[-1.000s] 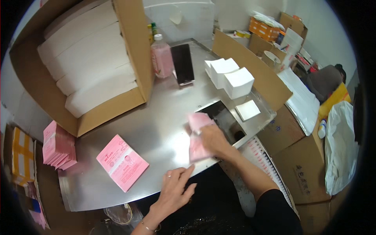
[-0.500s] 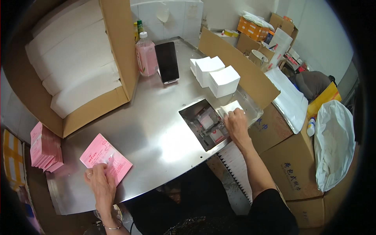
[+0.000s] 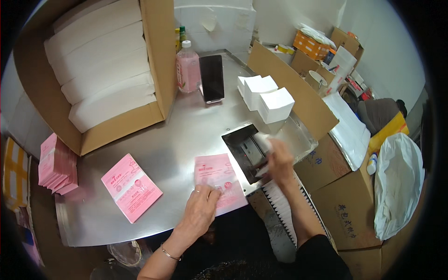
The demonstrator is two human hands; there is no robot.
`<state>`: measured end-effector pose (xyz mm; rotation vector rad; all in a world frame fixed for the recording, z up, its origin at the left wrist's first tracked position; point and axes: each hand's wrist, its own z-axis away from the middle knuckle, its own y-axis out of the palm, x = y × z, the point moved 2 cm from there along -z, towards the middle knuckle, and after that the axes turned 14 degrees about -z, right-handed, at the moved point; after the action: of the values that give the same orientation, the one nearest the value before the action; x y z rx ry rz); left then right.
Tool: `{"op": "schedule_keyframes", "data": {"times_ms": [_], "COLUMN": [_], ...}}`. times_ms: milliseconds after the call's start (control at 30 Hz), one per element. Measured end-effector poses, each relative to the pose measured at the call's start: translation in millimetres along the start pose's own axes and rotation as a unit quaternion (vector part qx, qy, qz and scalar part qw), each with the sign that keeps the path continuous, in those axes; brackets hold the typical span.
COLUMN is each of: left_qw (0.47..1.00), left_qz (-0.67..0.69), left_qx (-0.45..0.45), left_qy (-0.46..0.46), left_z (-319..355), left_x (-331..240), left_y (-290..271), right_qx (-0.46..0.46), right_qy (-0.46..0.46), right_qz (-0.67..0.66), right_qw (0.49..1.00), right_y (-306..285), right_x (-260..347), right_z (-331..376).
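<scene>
A thin pink printed sachet (image 3: pixel 219 173), partly see-through, lies near the front edge of the steel table. My left hand (image 3: pixel 201 209) grips its lower left part, with thumb and fingers pinched together. To the right, my right hand (image 3: pixel 281 164) is blurred over the edge of a rectangular opening (image 3: pixel 254 153) that has machine parts inside. A small white folded tissue (image 3: pixel 264 142) shows at its fingertips, smeared by motion. A stack of pink sachets (image 3: pixel 132 189) rests on the table left of my left hand.
Blocks of white tissue (image 3: pixel 276 105) stand behind the opening. A carton of white tissue packs (image 3: pixel 154 56) fills the back left, beside a pink bottle (image 3: pixel 188 70) and a phone on a stand (image 3: pixel 212 77). More pink sachets (image 3: pixel 57 165) stand far left; cartons (image 3: pixel 343 205) are at right.
My left hand has moved right from the pink stack, and one sachet now lies by the opening. My right hand has lifted the white tissue towards the opening. The view has shifted slightly.
</scene>
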<state>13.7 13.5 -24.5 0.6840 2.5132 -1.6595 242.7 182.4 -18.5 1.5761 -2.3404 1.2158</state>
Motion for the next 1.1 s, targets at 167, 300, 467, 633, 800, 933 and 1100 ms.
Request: {"op": "schedule_keyframes", "data": {"times_ms": [167, 300, 467, 633, 800, 933, 1100], "left_qw": [0.989, 0.973, 0.961, 0.972, 0.973, 0.975, 0.977], "left_qz": [-0.122, -0.177, -0.222, -0.207, -0.169, -0.193, -0.181], "left_qx": [0.003, -0.042, -0.057, -0.009, 0.056, -0.040, -0.018], "left_qy": [-0.086, -0.144, -0.156, -0.112, -0.146, -0.102, -0.111], "left_z": [1, -16, -22, -18, -31, -29, -31], "left_x": [3, -12, 3, -2, -10, -3, -2], "left_y": [-31, -12, -18, -20, -11, -10, -5], "right_qx": [0.219, 0.339, 0.245, -0.068, -0.019, 0.022, -0.047], "right_qy": [-0.286, -0.081, -0.131, -0.081, 0.010, 0.032, -0.025], "right_qz": [-0.089, 0.042, -0.181, 0.178, 0.175, 0.226, 0.321], "right_qw": [0.928, 0.936, 0.943, 0.978, 0.984, 0.973, 0.946], "right_y": [25, 80, 73, 2, -7, -13, -28], "right_x": [142, 100, 116, 9, -83, -40, -21], "right_z": [52, -8, -12, -98, -115, -91, -70]}}
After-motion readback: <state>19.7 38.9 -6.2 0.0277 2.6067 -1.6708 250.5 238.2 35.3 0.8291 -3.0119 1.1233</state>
